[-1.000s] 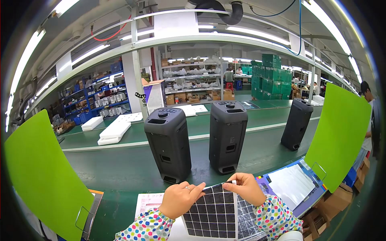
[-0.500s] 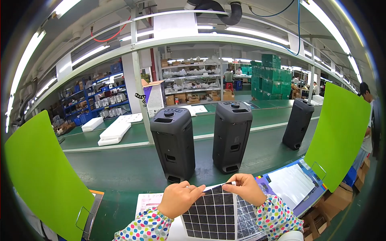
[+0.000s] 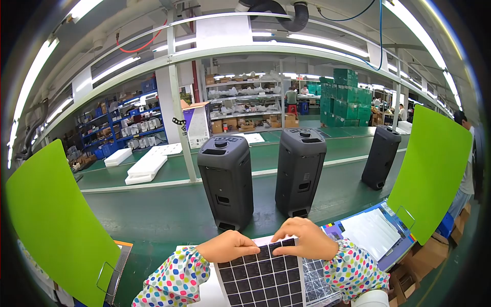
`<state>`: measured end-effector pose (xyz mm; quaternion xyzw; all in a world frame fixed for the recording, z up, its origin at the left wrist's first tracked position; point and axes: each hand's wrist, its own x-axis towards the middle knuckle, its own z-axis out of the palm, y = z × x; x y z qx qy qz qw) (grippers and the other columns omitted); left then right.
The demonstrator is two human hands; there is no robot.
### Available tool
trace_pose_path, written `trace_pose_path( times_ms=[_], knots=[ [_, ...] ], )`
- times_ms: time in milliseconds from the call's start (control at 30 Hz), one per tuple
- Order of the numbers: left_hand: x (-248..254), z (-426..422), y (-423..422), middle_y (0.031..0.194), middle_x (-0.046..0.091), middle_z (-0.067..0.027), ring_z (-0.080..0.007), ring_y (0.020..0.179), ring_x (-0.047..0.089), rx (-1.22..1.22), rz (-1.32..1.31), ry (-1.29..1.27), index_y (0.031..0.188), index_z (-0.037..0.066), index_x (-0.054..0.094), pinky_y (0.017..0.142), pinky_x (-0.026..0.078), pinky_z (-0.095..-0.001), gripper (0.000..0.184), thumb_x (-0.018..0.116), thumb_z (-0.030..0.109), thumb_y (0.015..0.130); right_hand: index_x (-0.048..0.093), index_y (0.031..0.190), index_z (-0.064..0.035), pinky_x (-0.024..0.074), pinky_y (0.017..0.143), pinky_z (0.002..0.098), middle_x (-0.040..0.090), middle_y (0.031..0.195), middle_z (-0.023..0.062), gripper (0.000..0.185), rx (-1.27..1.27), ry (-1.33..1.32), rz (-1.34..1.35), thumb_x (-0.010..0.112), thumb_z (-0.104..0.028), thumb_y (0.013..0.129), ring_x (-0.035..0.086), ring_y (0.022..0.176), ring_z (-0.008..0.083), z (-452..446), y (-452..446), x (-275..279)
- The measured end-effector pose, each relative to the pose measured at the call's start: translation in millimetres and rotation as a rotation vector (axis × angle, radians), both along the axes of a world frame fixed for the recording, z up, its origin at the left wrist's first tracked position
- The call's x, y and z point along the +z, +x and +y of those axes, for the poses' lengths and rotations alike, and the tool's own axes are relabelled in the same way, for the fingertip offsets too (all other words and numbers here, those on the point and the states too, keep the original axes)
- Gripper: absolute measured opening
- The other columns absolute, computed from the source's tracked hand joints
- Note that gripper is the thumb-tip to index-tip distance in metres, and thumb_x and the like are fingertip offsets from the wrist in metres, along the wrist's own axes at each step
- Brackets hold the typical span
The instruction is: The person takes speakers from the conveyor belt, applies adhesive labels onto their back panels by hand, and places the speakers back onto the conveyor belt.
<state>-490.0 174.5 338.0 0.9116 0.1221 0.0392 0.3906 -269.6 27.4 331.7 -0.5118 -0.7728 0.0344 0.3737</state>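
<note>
A white-backed sheet of black square stickers (image 3: 262, 284) is tilted up in front of me, its top edge between my two hands. My left hand (image 3: 227, 246) pinches the upper left of the sheet with thumb and fingers. At the upper right, my right hand (image 3: 309, 241) has its thumb over a top sticker and its fingers curled at the edge; whether a sticker is lifting, I cannot tell. Beyond my hands stand two black speakers, a left one (image 3: 226, 187) and a middle one (image 3: 300, 174), both upright. More sheets with a clear, shiny grid (image 3: 316, 279) lie under my right wrist.
A third black speaker (image 3: 380, 157) stands farther right on the green conveyor belt (image 3: 148, 207). Bright green boards rise at the left (image 3: 56, 220) and right (image 3: 432, 174). White papers (image 3: 371, 233) lie on a purple printed box. A person (image 3: 466, 163) stands at the far right.
The left and middle speakers have shifted slightly right. My left hand has moved a little left, and my right hand's fingers have come up over the sheet's top edge. The sheet sits slightly lower.
</note>
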Motion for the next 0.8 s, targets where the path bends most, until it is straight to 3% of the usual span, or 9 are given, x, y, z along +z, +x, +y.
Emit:
trace_pose_path(
  times_ms=[100,200,300,400,533,633,800],
  knots=[
    [-12.6,3.2,0.7,0.062,0.058,-0.009,-0.0152,0.056,0.048,-0.048,-0.023,-0.011,0.101,-0.002,0.073,0.06,0.044,-0.033,0.035,0.062,0.032,0.1,0.076,0.093,-0.0076,0.05,0.073,0.0324,0.071,0.083,0.005,0.025,0.029,-0.184,-0.109,0.078,-0.031,0.085,0.066,0.075,0.0203,2.7,-13.6,10.5],
    [-8.0,3.5,5.0,0.09,0.075,-0.01,-0.0142,0.078,0.065,-0.029,0.191,-0.032,0.111,0.001,0.073,0.076,0.053,-0.0294,0.034,0.065,0.031,0.098,0.074,0.095,-0.005,0.0538,0.066,0.0333,0.073,0.082,0.0101,0.028,0.093,-0.274,-0.039,0.073,-0.032,0.089,0.07,0.071,0.0241,6.3,-11.8,5.1],
    [-11.1,7.2,-2.7,0.094,0.076,-0.0103,-0.0178,0.079,0.069,-0.053,0.15,-0.05,0.116,0.004,0.072,0.075,0.054,-0.0311,0.032,0.066,0.03,0.097,0.074,0.096,-0.0026,0.0535,0.068,0.032,0.074,0.083,0.0112,0.029,0.063,-0.472,0.099,0.073,-0.031,0.091,0.07,0.073,0.0215,6.8,-16.8,1.6],
    [3.5,-19.9,-15.9,0.098,0.076,-0.0089,-0.0223,0.079,0.072,0.114,-0.062,0.244,0.119,0.009,0.07,0.072,0.055,-0.0326,0.033,0.067,0.032,0.095,0.072,0.098,0.0,0.0498,0.07,0.0249,0.071,0.083,0.0052,0.029,0.077,-0.612,0.249,0.073,-0.028,0.093,0.063,0.075,0.0104,9.9,-0.6,-10.1],
    [-21.2,-30.0,-34.9,0.086,0.074,-0.005,-0.0224,0.07,0.07,0.187,-0.36,0.755,0.113,0.016,0.069,0.06,0.053,-0.0337,0.034,0.067,0.041,0.091,0.072,0.1,0.0001,0.0481,0.071,0.0219,0.069,0.085,0.002,0.026,0.074,-0.67,0.366,0.072,-0.025,0.094,0.06,0.078,0.0064,9.3,2.0,-12.5],
    [-36.6,-31.9,-32.9,0.081,0.073,-0.0042,-0.0212,0.067,0.07,0.209,-0.396,0.879,0.107,0.015,0.07,0.057,0.053,-0.0324,0.031,0.068,0.042,0.091,0.072,0.1,-0.0002,0.0482,0.071,0.0231,0.069,0.085,0.0019,0.024,0.071,-0.627,0.366,0.072,-0.024,0.094,0.06,0.078,0.0065,8.4,3.3,-17.2],
    [-39.5,-32.1,-32.9,0.077,0.072,-0.0038,-0.0202,0.066,0.07,0.239,-0.401,0.834,0.098,0.014,0.071,0.056,0.052,-0.0313,0.026,0.069,0.039,0.09,0.072,0.1,0.0002,0.0456,0.064,0.0249,0.068,0.079,0.0021,0.029,0.055,-0.551,0.355,0.07,-0.028,0.095,0.057,0.07,0.0075,6.8,-0.4,-23.5]
  ],
)
